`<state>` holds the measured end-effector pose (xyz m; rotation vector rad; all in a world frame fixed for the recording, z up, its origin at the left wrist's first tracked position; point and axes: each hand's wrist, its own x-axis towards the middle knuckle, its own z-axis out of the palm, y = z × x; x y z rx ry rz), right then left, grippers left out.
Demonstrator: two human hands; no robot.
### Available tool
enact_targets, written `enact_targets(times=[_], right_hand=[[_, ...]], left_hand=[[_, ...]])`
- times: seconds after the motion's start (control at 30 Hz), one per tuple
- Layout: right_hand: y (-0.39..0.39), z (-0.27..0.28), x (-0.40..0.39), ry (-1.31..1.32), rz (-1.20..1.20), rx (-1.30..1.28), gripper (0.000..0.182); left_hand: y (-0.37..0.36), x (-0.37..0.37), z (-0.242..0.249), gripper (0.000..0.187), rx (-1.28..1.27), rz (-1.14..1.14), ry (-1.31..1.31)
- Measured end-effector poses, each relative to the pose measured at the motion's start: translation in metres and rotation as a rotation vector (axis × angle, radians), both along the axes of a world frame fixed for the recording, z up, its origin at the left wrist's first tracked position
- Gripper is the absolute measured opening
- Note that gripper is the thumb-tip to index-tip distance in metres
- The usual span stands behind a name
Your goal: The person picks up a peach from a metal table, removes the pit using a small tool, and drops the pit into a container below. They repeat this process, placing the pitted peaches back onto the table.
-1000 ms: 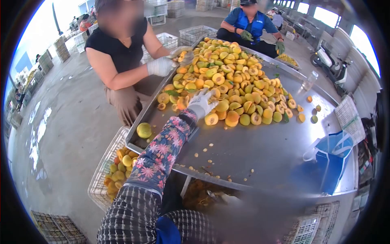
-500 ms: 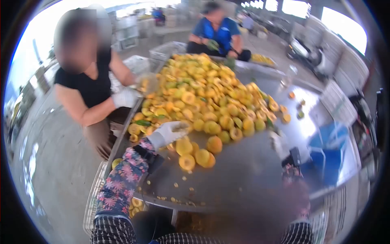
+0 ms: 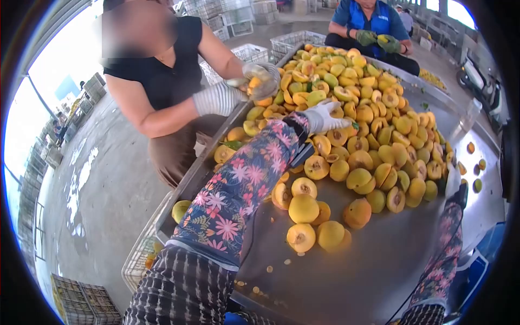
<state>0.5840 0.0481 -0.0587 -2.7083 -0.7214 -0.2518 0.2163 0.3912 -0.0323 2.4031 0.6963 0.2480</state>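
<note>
A large heap of yellow stone fruit (image 3: 374, 157), which looks like peaches, many cut in half, lies on a metal table (image 3: 336, 281). My left hand (image 3: 325, 117), in a white glove, reaches over the left part of the heap. Its fingers are spread and rest on the fruit, gripping none that I can see. At the right edge of the heap is my right hand (image 3: 454, 181), also gloved, seen edge-on with fingers stretched out against the fruit. Several pieces, among them a cut half (image 3: 300, 237), lie at the near side of the heap.
On the left, a person in a black top (image 3: 179, 76) holds fruit in gloved hands (image 3: 260, 81). Another person in a blue vest (image 3: 368, 21) sits at the far end. White crates (image 3: 143, 244) stand beside the table. A blue container (image 3: 471, 279) is at the lower right.
My left hand has moved farther forward over the heap. My right hand has gone from bare table to the heap's right edge. The view has shifted, bringing the heap nearer.
</note>
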Motion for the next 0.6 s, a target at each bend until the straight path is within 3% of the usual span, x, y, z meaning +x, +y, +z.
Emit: enact_targets(times=[0.17,0.2,0.3,0.37,0.4,0.43,0.47,0.5,0.57,0.6], right_hand=[[0.043,-0.051,0.040,0.360,0.569,0.334,0.042],[0.052,-0.046,0.030,0.460,0.616,0.421,0.042],[0.080,-0.018,-0.037,0.833,0.368,0.634,0.044],[0.083,-0.015,-0.067,0.921,0.549,0.894,0.032],[0.087,-0.017,-0.070,1.036,0.620,0.866,0.037],[0.086,-0.014,-0.085,0.952,0.564,0.785,0.038],[0.094,-0.030,-0.075,1.058,0.613,0.761,0.042],[0.101,-0.053,-0.074,0.944,0.780,0.857,0.043],[0.100,-0.060,-0.089,1.014,0.787,0.746,0.046],[0.096,-0.060,-0.100,1.035,0.807,0.699,0.046]], left_hand=[[0.007,0.028,-0.019,0.105,0.030,-0.017,-0.009],[0.006,0.027,-0.017,0.103,-0.029,-0.038,-0.010],[-0.003,0.019,-0.024,0.096,-0.197,-0.121,-0.037],[-0.018,0.017,-0.017,0.091,-0.333,-0.167,-0.026],[-0.028,0.014,-0.018,0.090,-0.264,-0.157,-0.014],[-0.041,0.007,-0.014,0.089,-0.189,-0.143,-0.005],[-0.050,0.000,-0.010,0.081,-0.235,-0.153,0.004],[-0.059,-0.008,-0.007,0.074,-0.281,-0.161,0.018],[-0.065,-0.018,-0.019,0.079,-0.368,-0.275,0.020],[-0.069,-0.023,-0.028,0.082,-0.143,-0.306,0.071]])
